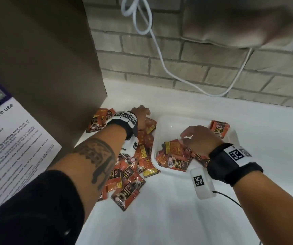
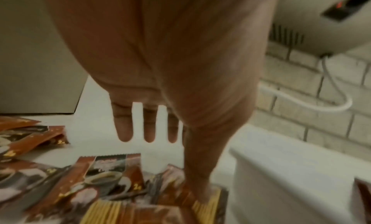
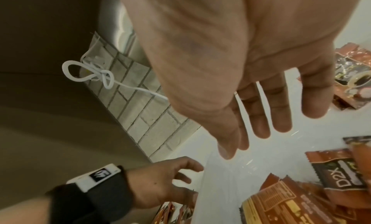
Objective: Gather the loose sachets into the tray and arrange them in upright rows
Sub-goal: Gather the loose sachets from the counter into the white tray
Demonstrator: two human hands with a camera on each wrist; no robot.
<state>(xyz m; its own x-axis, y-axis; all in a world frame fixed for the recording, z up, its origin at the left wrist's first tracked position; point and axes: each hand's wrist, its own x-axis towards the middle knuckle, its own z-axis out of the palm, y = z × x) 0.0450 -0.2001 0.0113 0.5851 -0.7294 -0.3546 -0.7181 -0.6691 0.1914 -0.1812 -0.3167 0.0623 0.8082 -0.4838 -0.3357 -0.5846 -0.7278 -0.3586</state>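
Many red-brown coffee sachets [image 1: 129, 175] lie loose on the white counter, left of a white tray [image 1: 161, 122]. My left hand [image 1: 141, 114] reaches over the far end of that pile with fingers straight and spread. In the left wrist view its thumb [image 2: 200, 191] presses on a sachet [image 2: 104, 179] beside the tray wall [image 2: 271, 171]. My right hand [image 1: 195, 138] hovers inside the tray, fingers [image 3: 261, 124] straight and holding nothing. Under it a jumble of sachets [image 1: 174, 152] lies flat in the near left corner. A few sachets [image 1: 220, 127] stand upright at the far right corner.
A tall brown cabinet side [image 1: 45, 59] carrying a microwave notice [image 1: 9, 138] closes off the left. A brick wall [image 1: 212, 71] with a hanging white cable [image 1: 159, 55] runs behind. A pale appliance [image 1: 248, 20] hangs top right. White counter [image 1: 177, 218] extends toward me.
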